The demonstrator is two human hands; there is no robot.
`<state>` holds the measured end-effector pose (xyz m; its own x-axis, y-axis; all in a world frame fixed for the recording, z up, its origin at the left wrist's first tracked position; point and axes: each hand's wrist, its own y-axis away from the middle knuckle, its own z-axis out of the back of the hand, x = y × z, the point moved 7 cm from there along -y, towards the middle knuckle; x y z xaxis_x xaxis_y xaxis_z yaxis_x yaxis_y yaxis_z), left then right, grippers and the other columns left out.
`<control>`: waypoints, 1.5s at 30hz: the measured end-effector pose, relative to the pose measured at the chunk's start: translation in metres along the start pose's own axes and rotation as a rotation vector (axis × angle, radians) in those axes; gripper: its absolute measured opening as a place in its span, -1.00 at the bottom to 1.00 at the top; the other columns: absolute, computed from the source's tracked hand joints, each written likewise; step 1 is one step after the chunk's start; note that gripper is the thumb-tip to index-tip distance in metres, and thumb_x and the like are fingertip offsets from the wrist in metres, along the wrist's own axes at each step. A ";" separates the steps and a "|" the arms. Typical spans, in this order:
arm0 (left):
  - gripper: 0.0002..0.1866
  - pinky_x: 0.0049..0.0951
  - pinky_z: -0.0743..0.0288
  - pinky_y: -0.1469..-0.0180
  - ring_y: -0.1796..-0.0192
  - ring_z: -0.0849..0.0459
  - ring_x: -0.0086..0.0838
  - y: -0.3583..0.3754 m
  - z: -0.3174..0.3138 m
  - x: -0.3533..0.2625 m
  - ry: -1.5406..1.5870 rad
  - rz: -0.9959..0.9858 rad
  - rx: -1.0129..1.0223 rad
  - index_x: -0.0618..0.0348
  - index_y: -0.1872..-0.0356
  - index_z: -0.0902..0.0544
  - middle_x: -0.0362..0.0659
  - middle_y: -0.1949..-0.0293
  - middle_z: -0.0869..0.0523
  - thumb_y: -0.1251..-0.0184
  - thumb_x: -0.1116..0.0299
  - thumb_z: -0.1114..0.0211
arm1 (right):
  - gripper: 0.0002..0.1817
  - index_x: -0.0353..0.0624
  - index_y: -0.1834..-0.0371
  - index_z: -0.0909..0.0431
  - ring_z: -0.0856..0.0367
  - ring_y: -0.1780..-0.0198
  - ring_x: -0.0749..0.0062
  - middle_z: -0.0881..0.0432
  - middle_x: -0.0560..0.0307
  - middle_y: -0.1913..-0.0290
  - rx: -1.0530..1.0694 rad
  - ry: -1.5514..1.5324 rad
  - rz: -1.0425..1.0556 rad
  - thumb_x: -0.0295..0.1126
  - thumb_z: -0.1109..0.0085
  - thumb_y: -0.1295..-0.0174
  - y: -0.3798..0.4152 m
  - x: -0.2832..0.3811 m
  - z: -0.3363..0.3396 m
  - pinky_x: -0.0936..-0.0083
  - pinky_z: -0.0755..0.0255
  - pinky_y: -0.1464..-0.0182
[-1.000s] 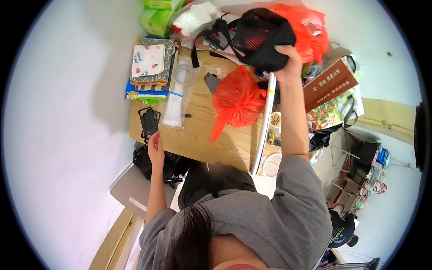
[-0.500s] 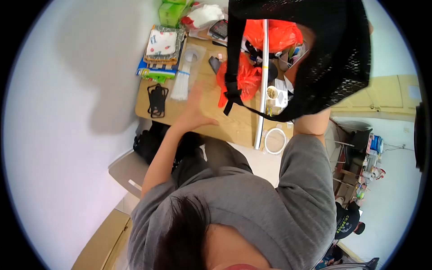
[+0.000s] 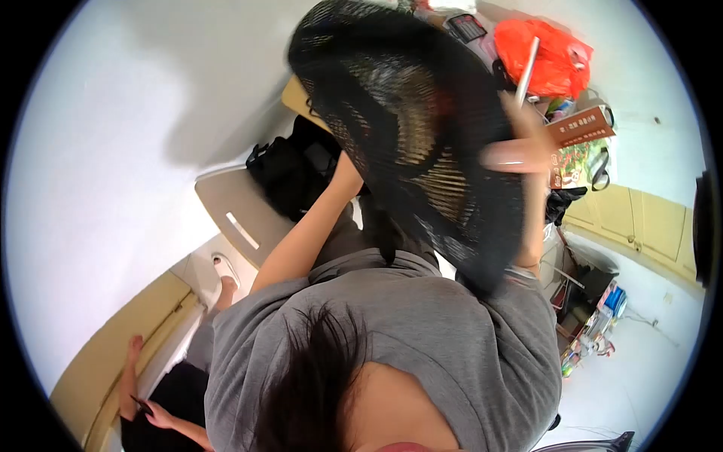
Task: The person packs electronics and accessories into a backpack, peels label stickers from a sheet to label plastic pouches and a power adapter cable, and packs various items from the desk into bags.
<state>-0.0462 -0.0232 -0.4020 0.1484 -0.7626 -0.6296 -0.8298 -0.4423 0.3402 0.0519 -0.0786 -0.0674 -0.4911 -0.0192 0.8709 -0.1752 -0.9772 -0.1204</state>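
A large black mesh bag (image 3: pixel 444 98) is held up in front of me, blurred by motion and covering most of the table. My right hand (image 3: pixel 520 154) grips its right side, with the thumb lying over the mesh. Beside the bag's lower left edge shows the wrist end of my left hand (image 3: pixel 348 175). Its fingers are hidden behind the mesh, so their hold cannot be made out.
Behind the bag are a red plastic bag (image 3: pixel 553 56), a calculator (image 3: pixel 467 27) and a white tube (image 3: pixel 529 71). A chair (image 3: pixel 233 211) bears a black bag (image 3: pixel 290 169). At lower left, another person's hand (image 3: pixel 158 414) holds a thin dark object.
The mesh bag has swung left and down across the table, its mesh side now facing me. My left hand has gone from open above the table to behind it. The view has shifted.
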 end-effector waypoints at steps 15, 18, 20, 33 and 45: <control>-0.58 -0.39 -0.47 -0.04 0.02 -0.56 -0.35 0.150 0.211 -0.071 -0.297 -0.077 -0.714 0.19 -0.09 -0.46 -0.10 0.02 -0.56 -0.14 0.58 -0.20 | -0.16 -0.27 -0.36 -0.06 -0.61 0.12 0.24 -0.39 -0.24 -0.15 0.478 -0.444 -0.418 -0.20 -0.29 -0.07 0.054 -0.188 -0.334 0.45 -0.48 0.03; -0.53 -0.31 -0.44 -0.09 -0.01 -0.56 -0.27 0.141 0.300 -0.063 -0.387 0.017 -0.883 0.17 -0.17 -0.39 0.01 -0.02 -0.55 -0.18 0.55 -0.17 | -0.36 -0.15 -0.30 -0.20 -0.62 0.14 0.38 -0.48 -0.10 -0.10 0.342 -0.439 -0.502 -0.28 -0.22 -0.15 0.054 -0.199 -0.304 0.49 -0.48 0.07; -0.46 -0.19 -0.33 -0.20 -0.16 -0.46 -0.14 0.129 0.282 -0.090 -1.199 0.061 -1.084 0.25 -0.26 -0.25 0.12 -0.14 -0.44 -0.23 0.48 -0.13 | -0.42 -0.12 -0.26 -0.27 -0.62 0.15 0.41 -0.54 -0.04 -0.04 0.277 -0.388 -0.558 -0.28 -0.20 -0.17 0.051 -0.213 -0.284 0.51 -0.48 0.08; -0.44 0.06 -0.08 -0.32 -0.42 0.01 0.05 0.074 0.308 0.065 -2.123 0.998 -0.341 -0.02 -0.27 -0.36 -0.03 -0.40 -0.09 -0.18 0.18 -0.08 | -0.59 -0.20 -0.08 -0.40 -0.61 0.19 0.41 -0.61 0.06 0.14 -0.620 -0.054 -0.745 -0.42 -0.16 -0.13 0.185 -0.382 0.043 0.52 -0.50 0.16; -0.72 -0.32 -0.37 -0.08 0.02 -0.54 -0.19 -0.168 -0.021 -0.035 -1.392 -0.539 -0.332 0.33 0.04 -0.49 0.03 0.11 -0.55 -0.20 0.55 -0.10 | -0.46 -0.28 0.11 -0.43 -0.47 0.03 -0.12 -0.57 -0.20 0.23 -0.853 0.334 -1.217 -0.17 -0.31 0.13 0.238 -0.494 0.135 0.12 -0.33 -0.04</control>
<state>0.0997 0.0678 -0.4224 -0.3807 0.4700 -0.7964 -0.6621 -0.7397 -0.1201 0.3678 -0.3305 -0.4620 0.1669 0.8436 0.5105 -0.9706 0.0495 0.2356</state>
